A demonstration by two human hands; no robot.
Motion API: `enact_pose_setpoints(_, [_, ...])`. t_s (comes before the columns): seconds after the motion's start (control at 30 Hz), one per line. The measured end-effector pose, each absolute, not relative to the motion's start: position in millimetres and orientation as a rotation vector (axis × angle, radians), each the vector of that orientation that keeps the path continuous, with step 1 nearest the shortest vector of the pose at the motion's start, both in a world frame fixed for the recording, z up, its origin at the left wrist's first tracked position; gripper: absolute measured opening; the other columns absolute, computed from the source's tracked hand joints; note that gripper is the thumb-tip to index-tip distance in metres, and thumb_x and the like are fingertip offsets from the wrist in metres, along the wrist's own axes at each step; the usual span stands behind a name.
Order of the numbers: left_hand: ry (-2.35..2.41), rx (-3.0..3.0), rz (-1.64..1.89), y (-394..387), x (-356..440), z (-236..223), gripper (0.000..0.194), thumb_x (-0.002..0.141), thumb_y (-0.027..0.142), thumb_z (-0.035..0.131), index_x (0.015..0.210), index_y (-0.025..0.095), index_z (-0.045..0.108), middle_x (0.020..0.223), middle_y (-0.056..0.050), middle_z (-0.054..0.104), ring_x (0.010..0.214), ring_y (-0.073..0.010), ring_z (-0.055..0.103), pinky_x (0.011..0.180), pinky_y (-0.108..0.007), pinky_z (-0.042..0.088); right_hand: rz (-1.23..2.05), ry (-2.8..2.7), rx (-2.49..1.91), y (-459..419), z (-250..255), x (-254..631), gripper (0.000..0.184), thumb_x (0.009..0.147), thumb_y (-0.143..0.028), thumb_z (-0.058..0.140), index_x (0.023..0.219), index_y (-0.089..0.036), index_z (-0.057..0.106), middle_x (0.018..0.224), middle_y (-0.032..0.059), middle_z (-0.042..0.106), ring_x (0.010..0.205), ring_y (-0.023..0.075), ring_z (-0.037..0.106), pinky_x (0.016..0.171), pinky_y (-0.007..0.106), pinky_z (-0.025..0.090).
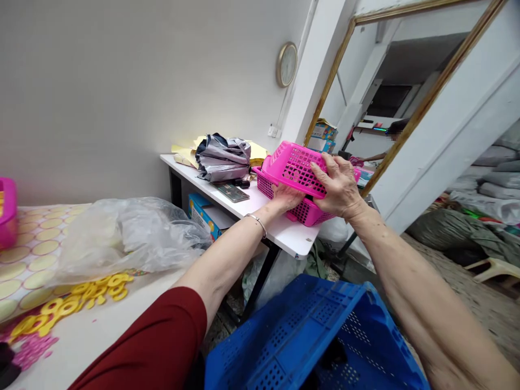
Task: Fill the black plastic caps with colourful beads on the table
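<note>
While your right hand [340,187] grips the upper basket [298,168], your left hand [287,197], its hold unclear, should probably steady this repositioning.

2 stacked baskets [298,167]: smooth plastic, slight gloss. Counter [263,203] looks smooth, satin. Folded bundle [223,157]: creased, sheeny cloth. Crate [290,322]: matt plastic. Bag [148,233]: thin, shiny plastic. Bracelet [260,222]: polished metal.

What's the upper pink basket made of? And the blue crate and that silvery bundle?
Upper pink basket: likely smooth plastic, from its uniform colour and moulded-looking grid of holes.
Blue crate: probably rigid plastic, fairly dull, with perforated walls.
Silvery bundle: perhaps thin coated fabric; it's creased and faintly shiny, though film is possible.
</note>
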State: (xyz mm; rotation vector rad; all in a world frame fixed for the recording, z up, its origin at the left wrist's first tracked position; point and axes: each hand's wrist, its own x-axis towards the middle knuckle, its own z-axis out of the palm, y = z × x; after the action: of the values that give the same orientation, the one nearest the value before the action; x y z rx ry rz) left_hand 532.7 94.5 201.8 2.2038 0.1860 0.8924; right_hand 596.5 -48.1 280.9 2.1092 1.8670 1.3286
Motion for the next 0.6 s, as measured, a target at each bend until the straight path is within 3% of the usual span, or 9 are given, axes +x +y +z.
enact_pose_setpoints(0.13, [0.154,2.228,0.903,90,527,205,0.062,0.098,0.053,0.036,0.148,0.019,0.048,0.163,-0.008,0.037,0.153,-0.033,0.019,0.125,-0.051,0.015,1.445,1.864,2.131,-53,278,600,0.087,0.069,-0.039,0.068,0.151,-0.021,0.044,0.159,0.0155,0.035,0.14,0.0406,0.033,0.112,0.064,0.028])
enact_pose_setpoints(0.33, [0.383,2.182,0.798,85,517,213,0.083,0.093,0.066,0.046,0.157,0.017,0.027,0.165,-0.023,0.025,0.152,-0.0416,0.022,0.119,-0.064,0.023,1.792,1.863,1.995,-71,287,629,0.092,0.068,-0.033,0.066,0.151,-0.011,0.033,0.155,0.0271,0.031,0.141,0.0394,0.033,0.115,0.058,0.029])
enact_pose_setpoints(0.6, [0.432,2.225,0.754,83,513,214,0.086,0.09,0.075,0.039,0.156,0.021,0.026,0.167,-0.016,0.024,0.155,-0.0345,0.02,0.12,-0.056,0.03,2.0,2.015,1.853,-103,303,665,0.111,0.064,-0.047,0.067,0.159,-0.015,0.019,0.154,0.0215,0.029,0.136,0.0423,0.039,0.106,0.063,0.035])
